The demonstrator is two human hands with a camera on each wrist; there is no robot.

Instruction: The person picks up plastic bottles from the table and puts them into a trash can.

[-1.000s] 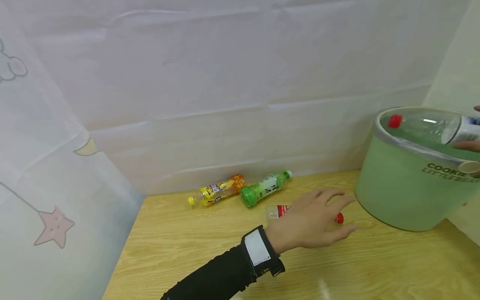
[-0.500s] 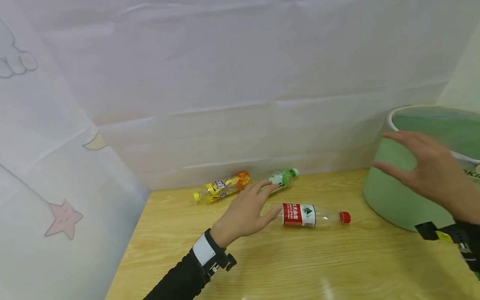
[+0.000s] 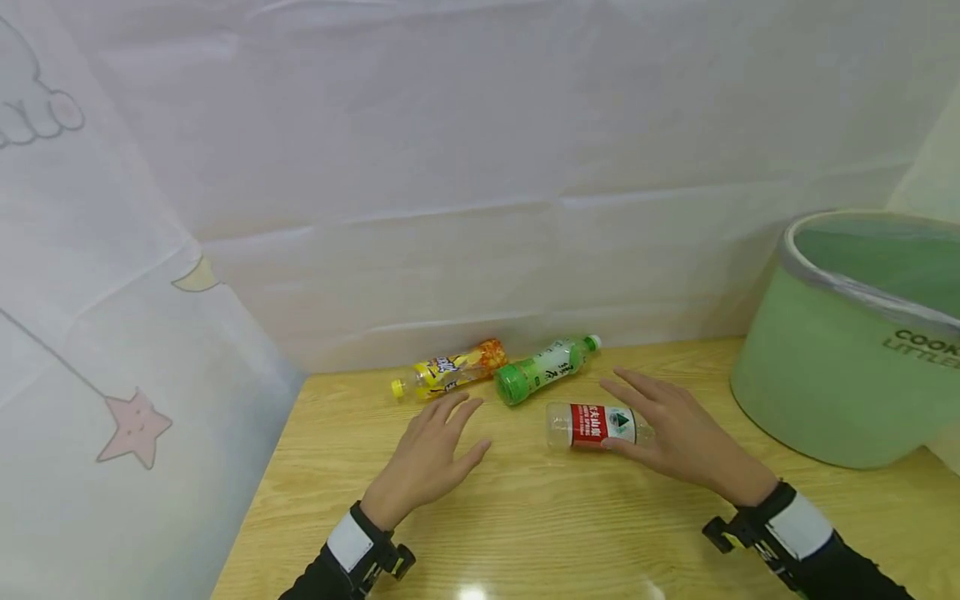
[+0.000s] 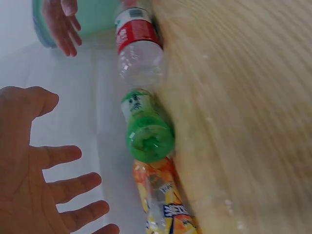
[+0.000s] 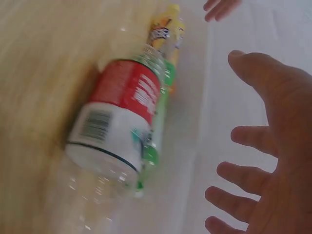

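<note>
Your right hand, fingers spread, has left the green bin and now hovers over the clear bottle near the table's back edge. Your left hand has pulled back, open, holding nothing.

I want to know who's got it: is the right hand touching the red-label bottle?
Cannot tell. In the head view the right hand overlaps the bottle; the right wrist view seems to show a gap.
</note>
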